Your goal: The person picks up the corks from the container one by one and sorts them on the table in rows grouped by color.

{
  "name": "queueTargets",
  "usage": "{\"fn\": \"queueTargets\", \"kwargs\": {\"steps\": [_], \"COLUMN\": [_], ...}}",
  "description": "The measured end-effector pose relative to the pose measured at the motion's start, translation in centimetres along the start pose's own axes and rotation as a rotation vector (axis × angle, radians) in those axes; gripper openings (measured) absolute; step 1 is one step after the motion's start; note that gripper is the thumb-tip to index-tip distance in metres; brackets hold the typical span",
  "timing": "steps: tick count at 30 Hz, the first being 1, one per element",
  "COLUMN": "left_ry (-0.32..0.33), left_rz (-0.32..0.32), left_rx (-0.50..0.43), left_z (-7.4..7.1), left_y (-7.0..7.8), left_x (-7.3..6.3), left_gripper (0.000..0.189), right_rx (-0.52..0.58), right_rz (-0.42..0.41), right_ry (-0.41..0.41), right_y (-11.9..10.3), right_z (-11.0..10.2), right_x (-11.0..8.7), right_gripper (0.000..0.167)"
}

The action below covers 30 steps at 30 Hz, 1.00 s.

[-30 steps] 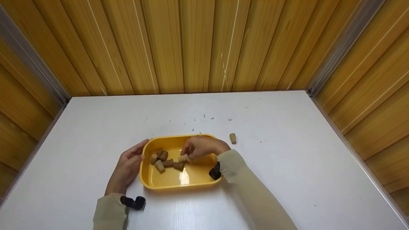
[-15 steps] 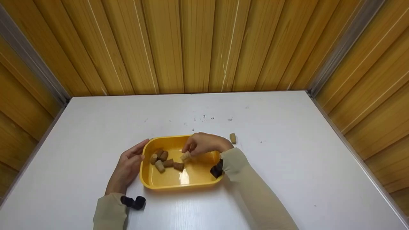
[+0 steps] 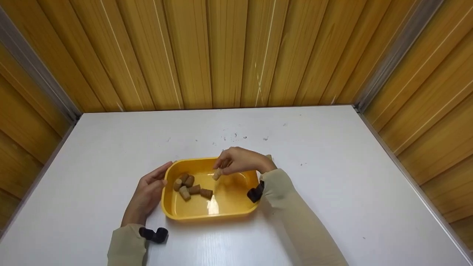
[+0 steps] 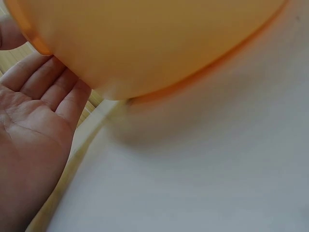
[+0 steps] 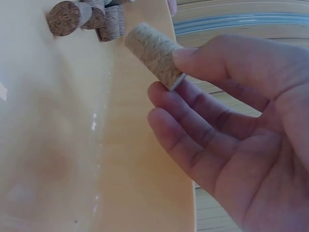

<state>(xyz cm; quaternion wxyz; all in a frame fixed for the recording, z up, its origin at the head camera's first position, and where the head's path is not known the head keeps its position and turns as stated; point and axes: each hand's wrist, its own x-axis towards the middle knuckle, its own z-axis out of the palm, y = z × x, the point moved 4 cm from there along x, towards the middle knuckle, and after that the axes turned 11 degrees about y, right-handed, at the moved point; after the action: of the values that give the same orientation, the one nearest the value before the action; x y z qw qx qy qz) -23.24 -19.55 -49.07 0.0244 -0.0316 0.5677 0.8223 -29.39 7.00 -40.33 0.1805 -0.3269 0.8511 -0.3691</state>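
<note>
Right hand (image 3: 242, 161): thumb and fingertips drawn together on one pale cork; the outer fingers bend loosely below it, holding nothing.
Held cork (image 5: 155, 57): speckled, light tan, tilted, gripped near one end; over the yellow tray, clear of its floor.
Left hand (image 3: 148, 190): thumb at the rim, fingers fairly straight against the outer wall; holds the tray by its left end.
Yellow tray (image 3: 234, 203): glossy, rounded corners, on the table between the hands.
Corks in tray (image 3: 194, 189): six, clustered toward the left end; brown for the most part, one paler, several touching, lying at mixed angles.
Cork outside tray (image 3: 269, 157): one, pale, beyond the right wrist, partly hidden by it.
Sleeves (image 3: 127, 244): light beige, both arms.
Wrist devices (image 3: 154, 235): black, one at each cuff.
Table (image 3: 332, 184): white, dark-flecked.
Walls (image 3: 225, 55): ribbed, yellow-brown, wood-grained.
</note>
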Motion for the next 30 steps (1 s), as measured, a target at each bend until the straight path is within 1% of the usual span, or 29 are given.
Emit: {"fn": "queueTargets", "kwargs": {"steps": [5,8,13,17,22,30], "left_ry": [-0.037,-0.039,-0.035,-0.034,-0.046,-0.046], "left_rz": [0.002,0.001,-0.005,0.003,0.016,0.012], "left_rx": [0.025,0.017,0.01,0.01,0.019,0.019], "left_z": [0.1,0.1,0.0,0.0,-0.1,0.0], "left_y": [0.0,0.0,0.0,0.0,0.0,0.0], "left_x": [-0.1,-0.1,0.0,-0.1,-0.1,-0.1], "left_gripper": [0.057,0.057,0.058,0.058,0.058,0.058], "right_rx": [0.024,0.031,0.054,0.096,0.167,0.221], "right_rz": [-0.042,-0.068,-0.076,-0.079,-0.043,0.013], "right_ry": [0.024,0.047,0.104,0.137,0.178,0.27], "right_y": [0.1,0.2,0.7,1.0,1.5,2.6], "right_z": [-0.9,-1.5,-2.2,-2.6,-3.4,-4.6], "right_x": [-0.6,-0.9,-1.5,-2.1,-2.8,-3.9], "right_gripper": [0.028,0.029,0.031,0.031,0.032,0.029]}}
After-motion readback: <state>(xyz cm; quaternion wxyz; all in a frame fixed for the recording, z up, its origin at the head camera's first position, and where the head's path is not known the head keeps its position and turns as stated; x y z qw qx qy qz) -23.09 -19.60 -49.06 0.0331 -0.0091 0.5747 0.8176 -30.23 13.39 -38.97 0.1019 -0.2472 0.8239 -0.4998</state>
